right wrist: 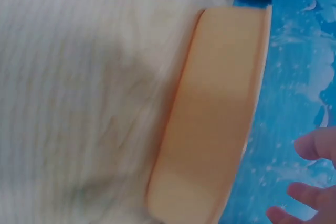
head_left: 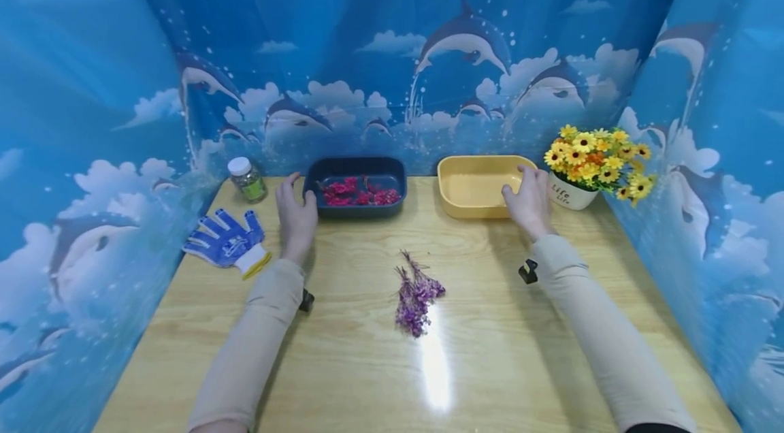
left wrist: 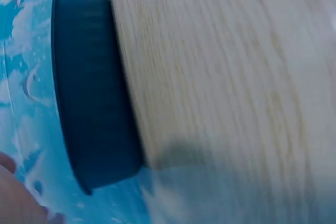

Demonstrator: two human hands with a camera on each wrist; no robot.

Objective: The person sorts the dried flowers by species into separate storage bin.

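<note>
A dark blue plastic basin (head_left: 355, 212) with pink-red dried flowers (head_left: 350, 193) in it stands at the back of the table. My left hand (head_left: 297, 218) is beside its left end, thumb near the rim, fingers loosely bent around nothing. In the left wrist view the basin's side wall (left wrist: 92, 93) fills the left part. To the right stands a yellow basin (head_left: 474, 211), its inside bare. My right hand (head_left: 530, 203) is over its right end, thumb and fingers spread; the right wrist view shows those fingertips (right wrist: 310, 144) apart from the basin's wall (right wrist: 205, 114).
Purple dried flowers (head_left: 419, 300) lie mid-table. At the left are a blue-and-white glove (head_left: 229, 240) and a white-capped jar (head_left: 248, 181). A white pot (head_left: 571, 193) of yellow flowers (head_left: 597, 161) stands right of the yellow basin. A dolphin-print curtain (head_left: 367, 24) encloses the table.
</note>
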